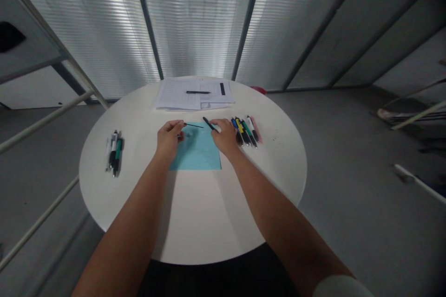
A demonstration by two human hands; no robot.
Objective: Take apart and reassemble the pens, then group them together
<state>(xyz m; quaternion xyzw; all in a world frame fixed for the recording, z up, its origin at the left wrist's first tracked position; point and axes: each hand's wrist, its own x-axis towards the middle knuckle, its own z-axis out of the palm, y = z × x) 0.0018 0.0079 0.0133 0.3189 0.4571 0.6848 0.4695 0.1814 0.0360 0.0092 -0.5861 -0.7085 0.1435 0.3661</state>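
Spanning the near side of the white desk (195,213), my forearms (142,209) lead to a blue sheet (198,157) lying flat. A bunch of pens (117,154) sits off to my left. Over the sheet's far part my hands are apart: my left hand (170,137) pinches a thin dark rod (194,125), and my right hand (226,135) grips a black barrel (210,125). The rod runs nearly crosswise, its free end toward my right; the barrel slants, its far end leaning left (so the two tips come near each other, with a gap between). Whether the barrel is hollow I can't tell. Just beside my right hand lies a row of pens (245,132); beyond everything, papers (176,98) carry a dark pen (198,92).
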